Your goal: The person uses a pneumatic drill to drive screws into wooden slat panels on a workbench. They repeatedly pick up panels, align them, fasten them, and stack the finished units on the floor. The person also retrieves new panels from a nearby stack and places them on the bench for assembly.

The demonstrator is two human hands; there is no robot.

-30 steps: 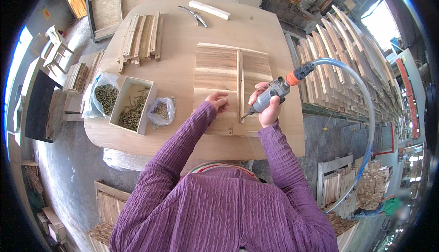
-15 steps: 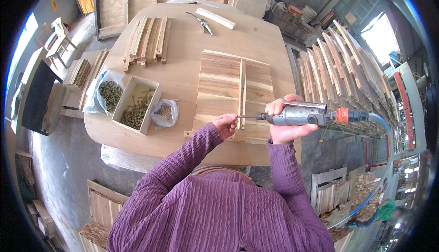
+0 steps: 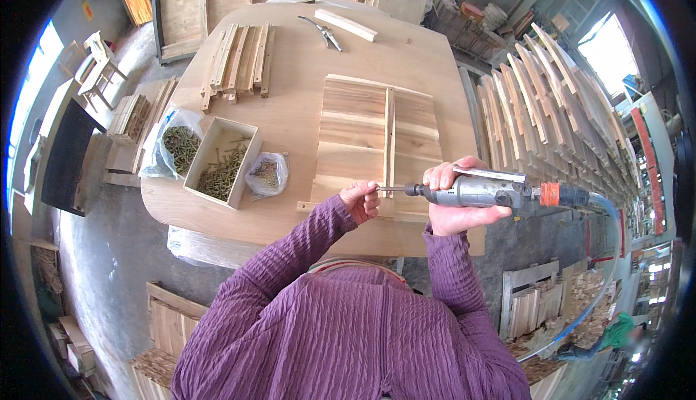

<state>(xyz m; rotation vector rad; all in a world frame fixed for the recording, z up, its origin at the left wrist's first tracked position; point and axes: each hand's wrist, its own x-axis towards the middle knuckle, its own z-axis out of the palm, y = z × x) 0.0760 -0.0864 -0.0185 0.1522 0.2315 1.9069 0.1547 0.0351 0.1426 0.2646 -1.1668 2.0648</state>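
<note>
My right hand (image 3: 460,200) is wrapped round a grey air screwdriver (image 3: 482,191), held level with its bit pointing left. An orange fitting joins it to an air hose (image 3: 616,233). At the tip of the bit, my left hand (image 3: 360,201) is closed in a pinch; a screw may be between the fingers, too small to make out. Both hands are above the near edge of a wooden panel (image 3: 355,132). A narrow wooden batten (image 3: 389,132) lies across that panel, with a hole visible in it.
Left on the table (image 3: 290,95) stand a box of screws (image 3: 221,164), a bag of long screws (image 3: 181,146) and a bag of smaller ones (image 3: 267,174). Behind them lie stacked battens (image 3: 239,59). An air blow gun (image 3: 324,34) rests near a wooden bar (image 3: 346,24). Panels (image 3: 554,102) lean at the right.
The view has shifted slightly, so the table appears a little further right. My hands keep nearly the same pose, with the bit tip still at my left fingers.
</note>
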